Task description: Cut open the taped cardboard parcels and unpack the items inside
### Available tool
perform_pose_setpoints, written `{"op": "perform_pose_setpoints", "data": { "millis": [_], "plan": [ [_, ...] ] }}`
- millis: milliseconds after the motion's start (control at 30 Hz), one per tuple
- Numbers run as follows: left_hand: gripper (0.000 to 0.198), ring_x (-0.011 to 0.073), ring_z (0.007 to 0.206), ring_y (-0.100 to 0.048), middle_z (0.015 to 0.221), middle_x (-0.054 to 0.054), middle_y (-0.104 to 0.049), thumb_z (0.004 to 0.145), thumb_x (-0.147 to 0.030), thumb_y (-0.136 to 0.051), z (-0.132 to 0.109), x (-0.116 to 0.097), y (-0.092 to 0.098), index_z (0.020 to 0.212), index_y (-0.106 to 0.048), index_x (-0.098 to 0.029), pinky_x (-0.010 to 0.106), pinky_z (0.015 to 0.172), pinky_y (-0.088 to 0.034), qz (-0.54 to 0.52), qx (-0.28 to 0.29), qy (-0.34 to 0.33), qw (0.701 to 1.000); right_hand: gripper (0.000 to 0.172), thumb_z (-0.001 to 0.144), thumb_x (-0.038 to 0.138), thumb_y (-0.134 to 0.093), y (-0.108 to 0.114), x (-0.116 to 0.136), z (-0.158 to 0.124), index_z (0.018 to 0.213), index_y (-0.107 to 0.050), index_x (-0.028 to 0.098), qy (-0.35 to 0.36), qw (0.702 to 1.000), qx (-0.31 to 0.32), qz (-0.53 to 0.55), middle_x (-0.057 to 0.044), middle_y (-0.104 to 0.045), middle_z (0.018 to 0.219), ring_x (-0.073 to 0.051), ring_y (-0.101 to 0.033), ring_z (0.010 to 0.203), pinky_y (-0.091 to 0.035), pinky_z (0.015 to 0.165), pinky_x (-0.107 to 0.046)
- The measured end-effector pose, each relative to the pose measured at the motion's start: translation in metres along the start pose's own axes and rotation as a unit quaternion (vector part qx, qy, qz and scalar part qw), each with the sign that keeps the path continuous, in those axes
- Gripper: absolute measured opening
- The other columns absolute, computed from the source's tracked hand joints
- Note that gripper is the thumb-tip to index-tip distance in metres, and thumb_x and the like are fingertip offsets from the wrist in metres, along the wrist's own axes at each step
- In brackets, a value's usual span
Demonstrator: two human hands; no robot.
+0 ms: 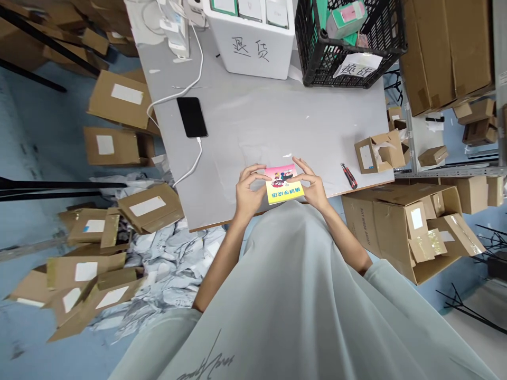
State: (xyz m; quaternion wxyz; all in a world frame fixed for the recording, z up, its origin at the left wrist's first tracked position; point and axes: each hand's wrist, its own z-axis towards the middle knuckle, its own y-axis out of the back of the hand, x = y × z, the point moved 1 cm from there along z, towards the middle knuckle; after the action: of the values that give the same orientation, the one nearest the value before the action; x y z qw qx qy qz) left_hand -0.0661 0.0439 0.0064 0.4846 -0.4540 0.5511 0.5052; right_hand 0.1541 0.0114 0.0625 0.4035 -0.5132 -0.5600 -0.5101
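Note:
A small pink-and-yellow box [284, 191] with cartoon figures and Chinese print is held just over the table's front edge, close to my body. Its print appears upside down from here. My left hand [250, 190] grips its left side, fingertips resting on the near-left of the cover. From the other side, my right hand [311, 184] holds the right edge, with one finger stretched past the top. Whether it is a box of cards or a booklet is hard to tell. To the right on the table lies a red and black box cutter [349, 176].
On the grey table [245, 126] are a black phone [192, 117] on a white cable, a white foam box [257, 50] and a black crate [317, 66]. An open carton [380, 151] sits at the right edge. Cartons and crumpled packaging [174, 258] cover the floor.

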Motion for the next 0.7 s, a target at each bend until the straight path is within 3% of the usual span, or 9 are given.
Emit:
{"op": "perform_pose_setpoints", "data": {
  "millis": [67, 133, 233, 300, 400, 533, 700],
  "plan": [
    [0.022, 0.0323, 0.138, -0.068, 0.127, 0.011, -0.081, 0.089, -0.047, -0.085, 0.001, -0.001, -0.001, 0.084, -0.077, -0.027, 0.054, 0.126, -0.048, 0.014, 0.009, -0.010, 1.000, 0.027, 0.086, 0.054, -0.094, 0.004, -0.001, -0.003, 0.079, -0.085, 0.030, -0.003, 1.000, -0.003, -0.004, -0.005, -0.073, 0.160, -0.030, -0.043, 0.171, -0.029, 0.143, -0.053],
    [0.028, 0.0319, 0.128, -0.072, 0.115, 0.010, -0.083, 0.088, -0.053, -0.087, 0.001, 0.001, -0.005, 0.088, -0.077, -0.027, 0.052, 0.121, -0.052, 0.003, 0.022, 0.007, 1.000, 0.027, 0.084, 0.055, -0.095, 0.007, -0.006, -0.006, 0.088, -0.087, 0.030, -0.022, 1.000, -0.021, -0.003, -0.007, -0.079, 0.150, -0.030, -0.052, 0.164, -0.034, 0.140, -0.051],
    [0.040, 0.0267, 0.103, -0.077, 0.100, 0.008, -0.081, 0.087, -0.061, -0.085, 0.001, 0.006, -0.019, 0.097, -0.078, -0.023, 0.045, 0.107, -0.059, -0.041, 0.037, 0.065, 0.996, 0.045, 0.082, 0.060, -0.094, 0.012, -0.020, -0.009, 0.110, -0.086, 0.026, -0.069, 0.994, -0.078, 0.014, -0.008, -0.085, 0.132, -0.029, -0.072, 0.136, -0.050, 0.128, -0.046],
    [0.048, 0.0232, 0.093, -0.075, 0.094, 0.006, -0.080, 0.085, -0.067, -0.084, 0.001, 0.009, -0.032, 0.100, -0.077, -0.021, 0.040, 0.099, -0.060, -0.071, 0.050, 0.102, 0.991, 0.057, 0.081, 0.062, -0.093, 0.016, -0.030, -0.010, 0.121, -0.082, 0.022, -0.100, 0.989, -0.103, 0.033, -0.007, -0.086, 0.119, -0.025, -0.078, 0.114, -0.058, 0.115, -0.042],
    [0.056, 0.0209, 0.087, -0.074, 0.090, 0.005, -0.079, 0.080, -0.072, -0.087, 0.004, 0.006, -0.048, 0.099, -0.075, -0.021, 0.037, 0.093, -0.060, -0.091, 0.067, 0.132, 0.985, 0.069, 0.075, 0.061, -0.095, 0.022, -0.039, -0.010, 0.128, -0.077, 0.020, -0.132, 0.983, -0.110, 0.060, -0.001, -0.083, 0.095, -0.018, -0.074, 0.088, -0.062, 0.089, -0.032],
    [0.056, 0.0205, 0.082, -0.073, 0.087, 0.005, -0.078, 0.077, -0.071, -0.088, 0.011, -0.002, -0.062, 0.097, -0.074, -0.021, 0.035, 0.086, -0.059, -0.087, 0.095, 0.161, 0.978, 0.070, 0.076, 0.061, -0.093, 0.034, -0.042, -0.006, 0.129, -0.072, 0.020, -0.177, 0.976, -0.102, 0.074, 0.008, -0.067, 0.070, -0.013, -0.059, 0.061, -0.048, 0.058, -0.024],
    [0.061, 0.0193, 0.071, -0.063, 0.070, 0.001, -0.067, 0.070, -0.080, -0.088, 0.025, -0.010, -0.086, 0.072, -0.066, -0.023, 0.032, 0.072, -0.051, -0.049, 0.128, 0.206, 0.969, 0.053, 0.078, 0.069, -0.090, 0.060, -0.050, 0.008, 0.093, -0.067, 0.024, -0.250, 0.961, -0.084, 0.086, 0.007, -0.060, 0.057, -0.012, -0.049, 0.047, -0.039, 0.044, -0.025]
  ]
}}
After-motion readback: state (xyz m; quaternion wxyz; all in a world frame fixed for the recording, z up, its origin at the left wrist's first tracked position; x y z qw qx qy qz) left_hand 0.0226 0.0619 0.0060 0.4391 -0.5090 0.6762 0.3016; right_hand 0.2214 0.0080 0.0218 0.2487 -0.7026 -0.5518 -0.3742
